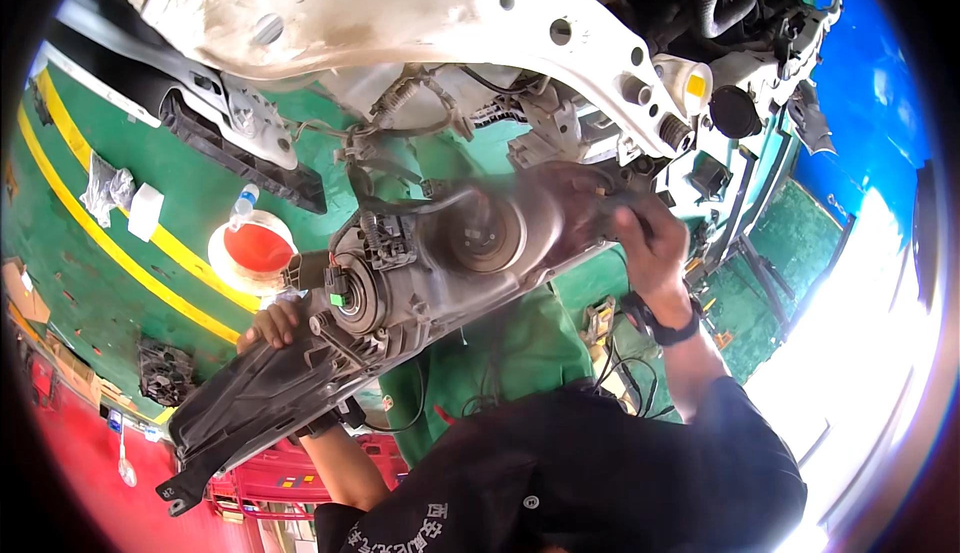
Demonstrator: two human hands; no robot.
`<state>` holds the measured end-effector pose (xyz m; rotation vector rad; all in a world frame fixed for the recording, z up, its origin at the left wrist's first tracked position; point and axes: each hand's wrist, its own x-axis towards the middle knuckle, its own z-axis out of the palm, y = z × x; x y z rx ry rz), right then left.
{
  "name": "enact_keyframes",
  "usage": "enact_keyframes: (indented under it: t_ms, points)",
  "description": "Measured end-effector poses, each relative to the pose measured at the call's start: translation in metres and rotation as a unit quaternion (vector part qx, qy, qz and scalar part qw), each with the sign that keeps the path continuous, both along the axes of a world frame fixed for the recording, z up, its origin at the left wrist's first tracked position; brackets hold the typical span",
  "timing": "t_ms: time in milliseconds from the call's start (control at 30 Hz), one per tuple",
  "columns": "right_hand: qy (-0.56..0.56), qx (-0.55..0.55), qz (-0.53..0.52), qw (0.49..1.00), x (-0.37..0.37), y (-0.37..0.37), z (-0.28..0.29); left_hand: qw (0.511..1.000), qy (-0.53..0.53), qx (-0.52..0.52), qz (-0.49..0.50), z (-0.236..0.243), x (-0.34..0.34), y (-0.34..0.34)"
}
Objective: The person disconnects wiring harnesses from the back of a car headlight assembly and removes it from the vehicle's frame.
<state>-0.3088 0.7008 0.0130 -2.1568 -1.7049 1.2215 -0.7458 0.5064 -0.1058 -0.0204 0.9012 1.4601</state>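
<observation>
A car headlight assembly [400, 293] hangs tilted in front of me with its back side up, its left end lower. My left hand [268, 326] is closed round its far edge near the left end, with only the fingers showing. At the other end my right hand [650, 238] grips the housing, slightly blurred. A round bulb socket with a green connector [340, 285] sits in the back of the housing. Above it, a wiring harness [375, 168] runs down from the car; whether it is plugged in I cannot tell.
A white car body panel [400, 18] arches across the top, with engine parts [690, 3] behind it. On the green floor at left stand a bucket of red liquid [255, 251] and a white box [146, 211]. A black stand [770, 273] is at right.
</observation>
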Motion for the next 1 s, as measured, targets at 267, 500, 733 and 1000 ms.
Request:
enact_keyframes:
  t_ms: [267, 500, 733, 1000]
  points:
    - [0.008, -0.14, 0.188, 0.972, -0.059, 0.036, -0.043, 0.999, 0.026, -0.038, -0.001, 0.008, 0.006, 0.0]
    - [-0.002, -0.049, 0.243, 0.969, -0.079, 0.05, -0.072, 1.0, -0.005, 0.017, -0.017, -0.014, -0.008, -0.026]
    - [0.09, -0.138, 0.302, 0.939, -0.098, 0.069, -0.085, 1.0, -0.002, -0.004, 0.002, -0.012, 0.002, -0.023]
    - [0.077, -0.193, 0.32, 0.924, -0.1, 0.049, -0.077, 0.999, 0.011, -0.033, 0.014, 0.0, 0.005, -0.006]
